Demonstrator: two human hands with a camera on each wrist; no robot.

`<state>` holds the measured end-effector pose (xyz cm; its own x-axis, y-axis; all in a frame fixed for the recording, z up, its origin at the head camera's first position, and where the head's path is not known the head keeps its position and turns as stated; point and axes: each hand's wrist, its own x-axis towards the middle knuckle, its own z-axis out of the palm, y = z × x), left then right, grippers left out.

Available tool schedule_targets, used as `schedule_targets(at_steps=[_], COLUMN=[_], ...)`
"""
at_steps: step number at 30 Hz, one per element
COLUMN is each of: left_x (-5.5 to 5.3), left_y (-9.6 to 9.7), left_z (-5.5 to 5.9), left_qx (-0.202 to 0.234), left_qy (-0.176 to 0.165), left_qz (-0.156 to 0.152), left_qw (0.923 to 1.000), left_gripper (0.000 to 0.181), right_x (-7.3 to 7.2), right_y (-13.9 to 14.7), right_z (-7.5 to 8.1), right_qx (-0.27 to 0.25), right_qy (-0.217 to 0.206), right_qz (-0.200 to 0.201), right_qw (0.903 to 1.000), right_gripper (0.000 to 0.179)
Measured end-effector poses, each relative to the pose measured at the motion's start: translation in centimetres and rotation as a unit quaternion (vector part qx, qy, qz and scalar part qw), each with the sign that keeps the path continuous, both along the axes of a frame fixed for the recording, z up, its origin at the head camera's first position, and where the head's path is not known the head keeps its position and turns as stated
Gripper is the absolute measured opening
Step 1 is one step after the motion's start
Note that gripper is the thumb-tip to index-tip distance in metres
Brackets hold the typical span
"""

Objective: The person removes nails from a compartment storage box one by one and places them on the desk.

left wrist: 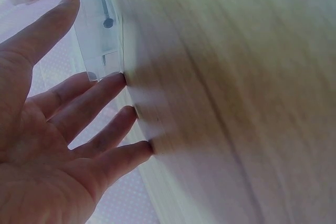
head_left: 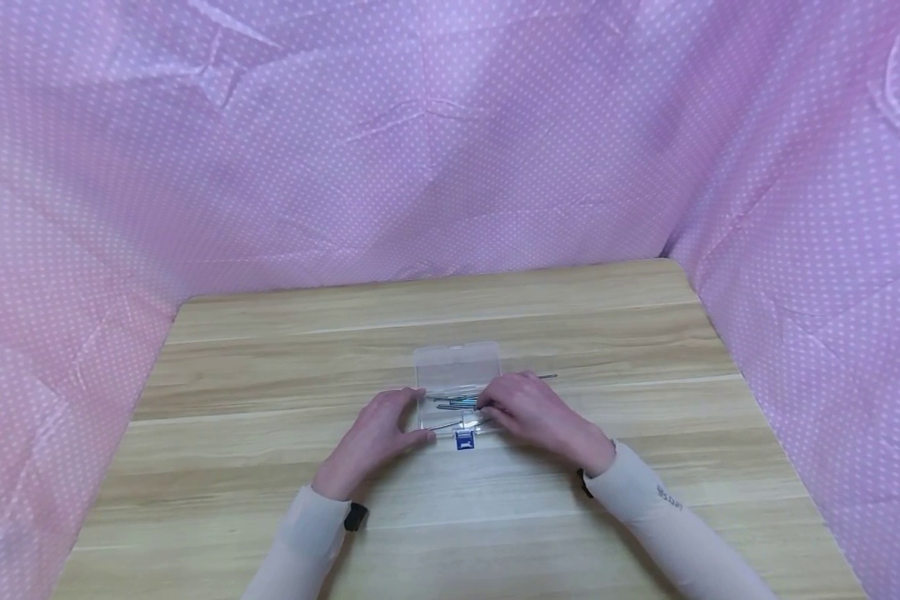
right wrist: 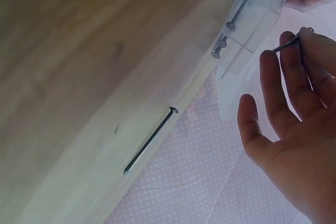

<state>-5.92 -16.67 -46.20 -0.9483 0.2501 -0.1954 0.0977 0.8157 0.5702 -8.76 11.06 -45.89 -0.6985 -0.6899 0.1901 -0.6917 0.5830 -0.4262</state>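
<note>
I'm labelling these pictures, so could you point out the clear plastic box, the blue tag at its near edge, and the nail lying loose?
Clear plastic box (head_left: 456, 364): head view, bare far panel.
Blue tag (head_left: 465, 442): head view, middle of its face.
Loose nail (right wrist: 149, 141): right wrist view, mid-shank.

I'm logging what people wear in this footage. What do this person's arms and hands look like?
The left hand and right hand wear no gloves. Both the left sleeve and right sleeve are long and pale off-white. A small black piece shows by the left cuff, another by the right. The right sleeve bears a dark marking, too small to read.
</note>
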Motion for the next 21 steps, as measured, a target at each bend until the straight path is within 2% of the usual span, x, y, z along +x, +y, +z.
schedule_targets(at_steps=[11,21], left_x=[0.0,0.1], left_y=[-0.1,-0.1], left_z=[0.0,-0.1], left_qx=[-0.002,0.001], left_qy=[0.000,0.003], left_qz=[-0.002,-0.003], left_qw=[1.0000,1.0000], left_gripper=[0.073,0.073], right_x=[0.4,0.5], right_y=[0.5,1.4], right_z=[0.5,0.4], right_qx=[-0.014,-0.021], right_qy=[0.013,0.036], right_qz=[-0.021,-0.036], right_qw=[0.9996,0.9985], right_gripper=[0.010,0.011])
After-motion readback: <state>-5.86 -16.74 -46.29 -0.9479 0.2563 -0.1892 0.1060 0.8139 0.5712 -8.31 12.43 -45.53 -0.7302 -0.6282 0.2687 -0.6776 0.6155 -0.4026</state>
